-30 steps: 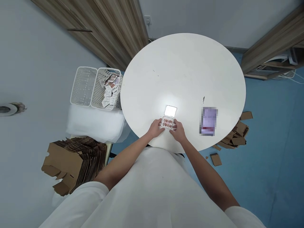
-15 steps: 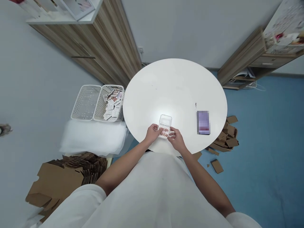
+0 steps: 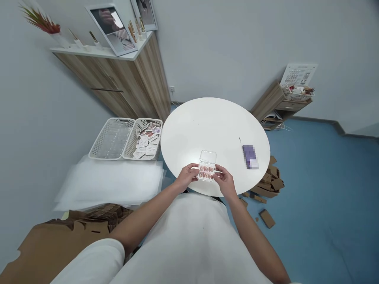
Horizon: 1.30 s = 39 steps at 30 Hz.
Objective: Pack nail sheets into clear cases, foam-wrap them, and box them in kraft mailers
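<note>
A small clear plastic box is held at the near edge of the white table, its see-through lid tipped back and raised. Inside lie two rows of reddish-brown press-on nails on a pale card. My left hand grips the box's left side, thumb at its edge and fingers partly behind it. On the opposite side, my right hand pinches the right edge between thumb and fingers. Whether the box rests on the table or hangs just above it, I cannot tell.
The round white table carries a blurred purple item at right. Two white baskets stand left, holding clear boxes and printed packets. Translucent sheets and folded cardboard lie nearer. Cardboard pieces sit on the blue floor.
My view has tilted up, bringing more of the cabinet and wall into sight. My left thumb has moved off the nails to the box's left edge; both hands now hold its sides.
</note>
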Tool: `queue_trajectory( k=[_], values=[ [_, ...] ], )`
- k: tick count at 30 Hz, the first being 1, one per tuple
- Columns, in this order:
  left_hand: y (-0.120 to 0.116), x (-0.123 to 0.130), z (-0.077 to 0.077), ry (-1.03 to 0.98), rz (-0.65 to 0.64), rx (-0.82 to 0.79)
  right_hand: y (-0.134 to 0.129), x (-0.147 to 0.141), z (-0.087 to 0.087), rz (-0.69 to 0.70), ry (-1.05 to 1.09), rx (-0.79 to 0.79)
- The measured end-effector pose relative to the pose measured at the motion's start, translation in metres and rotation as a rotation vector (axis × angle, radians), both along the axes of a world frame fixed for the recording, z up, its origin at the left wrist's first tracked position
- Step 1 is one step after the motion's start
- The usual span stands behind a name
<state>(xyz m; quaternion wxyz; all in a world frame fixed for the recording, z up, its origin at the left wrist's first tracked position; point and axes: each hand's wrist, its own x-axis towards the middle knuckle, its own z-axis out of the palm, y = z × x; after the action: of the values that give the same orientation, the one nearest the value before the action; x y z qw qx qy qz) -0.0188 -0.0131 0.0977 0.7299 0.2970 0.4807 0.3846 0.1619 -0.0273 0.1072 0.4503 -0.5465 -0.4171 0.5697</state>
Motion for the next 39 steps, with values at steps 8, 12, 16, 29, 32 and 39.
queue_trajectory(
  k=[8,12,16,29,32,39],
  values=[
    [-0.016,-0.02,0.005,-0.134,-0.068,0.01,-0.011,-0.01,0.007,-0.05,0.153,-0.158],
    [-0.02,-0.023,0.006,-0.14,-0.096,0.025,-0.005,-0.011,0.014,0.012,0.214,-0.195],
    [-0.021,-0.023,0.007,-0.168,-0.112,0.013,-0.003,-0.01,0.015,0.018,0.203,-0.168],
    [-0.028,-0.023,0.007,-0.171,-0.145,-0.052,-0.012,-0.014,0.016,-0.036,0.183,-0.118],
    [-0.031,-0.023,0.007,-0.175,-0.155,-0.066,-0.015,-0.017,0.015,-0.048,0.162,-0.102],
    [-0.034,-0.023,0.011,-0.209,-0.128,-0.095,-0.024,-0.019,0.021,-0.006,0.21,-0.086]
  ],
)
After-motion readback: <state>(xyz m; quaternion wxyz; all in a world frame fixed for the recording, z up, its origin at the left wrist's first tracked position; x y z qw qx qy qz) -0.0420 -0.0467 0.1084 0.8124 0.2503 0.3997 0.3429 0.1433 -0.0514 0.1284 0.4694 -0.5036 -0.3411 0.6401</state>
